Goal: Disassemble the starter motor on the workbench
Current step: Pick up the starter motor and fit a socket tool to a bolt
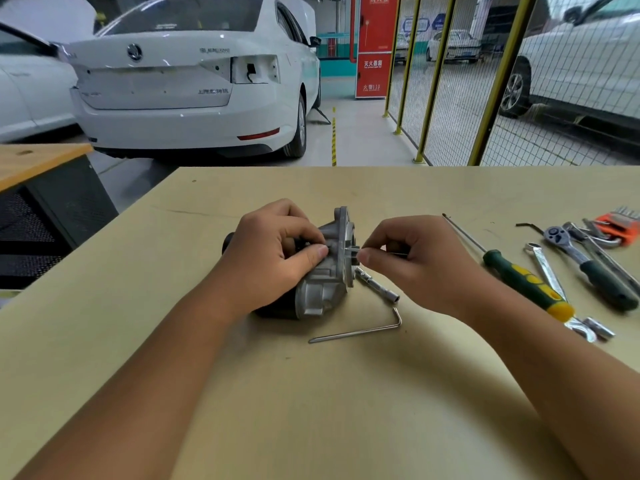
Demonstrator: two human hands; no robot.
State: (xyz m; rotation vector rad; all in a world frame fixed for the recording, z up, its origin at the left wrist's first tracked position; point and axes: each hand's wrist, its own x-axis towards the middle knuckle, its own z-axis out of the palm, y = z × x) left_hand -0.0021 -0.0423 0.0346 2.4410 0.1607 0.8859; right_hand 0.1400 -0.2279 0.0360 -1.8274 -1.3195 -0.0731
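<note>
The starter motor (pixel 323 282) lies on its side in the middle of the workbench (pixel 346 393), its silver aluminium housing and flange facing right and its black body mostly hidden under my left hand. My left hand (pixel 273 258) grips the motor from above, thumb pressed on the housing. My right hand (pixel 412 261) pinches a thin long bolt (pixel 353 250) that sticks out of the flange face, fingers curled around its shaft.
A socket extension (pixel 379 289) and a silver hex key (pixel 360 330) lie just right of and in front of the motor. Further right are a green-and-yellow screwdriver (pixel 526 282), a wrench, a ratchet (pixel 588 265) and an orange hex key set (pixel 620 226). Beyond the bench stand white cars and a mesh fence.
</note>
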